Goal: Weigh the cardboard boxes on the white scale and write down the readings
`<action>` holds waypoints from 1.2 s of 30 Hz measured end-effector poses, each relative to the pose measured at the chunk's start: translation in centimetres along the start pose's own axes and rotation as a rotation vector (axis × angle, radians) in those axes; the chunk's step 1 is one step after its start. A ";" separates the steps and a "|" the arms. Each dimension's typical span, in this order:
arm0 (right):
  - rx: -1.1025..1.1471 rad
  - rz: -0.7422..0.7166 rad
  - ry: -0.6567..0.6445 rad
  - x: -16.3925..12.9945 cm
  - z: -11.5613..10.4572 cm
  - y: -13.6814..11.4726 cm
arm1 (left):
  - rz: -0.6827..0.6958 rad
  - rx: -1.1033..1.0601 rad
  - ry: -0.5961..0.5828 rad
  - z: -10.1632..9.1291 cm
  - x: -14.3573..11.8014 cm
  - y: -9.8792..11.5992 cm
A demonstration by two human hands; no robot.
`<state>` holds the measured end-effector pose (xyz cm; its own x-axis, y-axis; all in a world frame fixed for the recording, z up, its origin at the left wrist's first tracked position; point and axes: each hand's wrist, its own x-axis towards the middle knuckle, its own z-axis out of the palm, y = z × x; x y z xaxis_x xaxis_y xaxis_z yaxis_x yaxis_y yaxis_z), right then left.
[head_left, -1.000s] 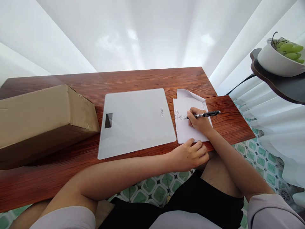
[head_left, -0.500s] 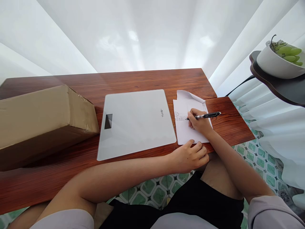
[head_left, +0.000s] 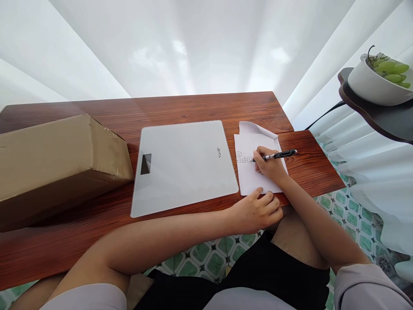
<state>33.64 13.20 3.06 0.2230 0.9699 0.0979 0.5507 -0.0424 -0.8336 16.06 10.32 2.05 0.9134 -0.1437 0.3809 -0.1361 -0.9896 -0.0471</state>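
My right hand (head_left: 270, 165) grips a black pen (head_left: 276, 155), its tip touching a white sheet of paper (head_left: 250, 176) with small writing near its left side. The sheet's far end is curled up. My left hand (head_left: 256, 210) rests at the table's front edge, fingertips pressing the near edge of the paper, holding nothing. A flat white glass scale (head_left: 183, 165) with a small dark display lies just left of the paper.
A large brown cardboard box (head_left: 54, 159) lies on the left of the wooden table (head_left: 200, 107). At the right, a dark side shelf (head_left: 380, 116) carries a white bowl (head_left: 371, 84) of green grapes. White curtains hang behind and right; green tiled floor below.
The pen tip and my right hand shifted very slightly on the paper as I write. My left hand stays on the sheet's near edge.
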 end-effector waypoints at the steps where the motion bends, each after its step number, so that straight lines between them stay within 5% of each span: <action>1: -0.001 0.003 -0.002 0.0 0.0 0.0 | -0.002 0.001 0.002 0.0 0.0 0.0; 23: 0.000 -0.020 0.080 -0.5 -0.2 0.3 | -0.005 0.031 0.070 1.0 -0.1 0.3; 28: -0.238 -0.254 0.213 -0.3 -1.2 0.6 | -0.014 0.048 0.100 0.8 0.0 0.3; 36: -0.697 -0.498 0.116 0.7 -1.5 1.6 | 0.000 0.022 0.056 1.2 0.1 0.4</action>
<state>35.83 13.43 2.63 -0.1156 0.8857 0.4496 0.9654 0.2067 -0.1590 16.56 9.89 0.92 0.8904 -0.1438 0.4320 -0.1271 -0.9896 -0.0674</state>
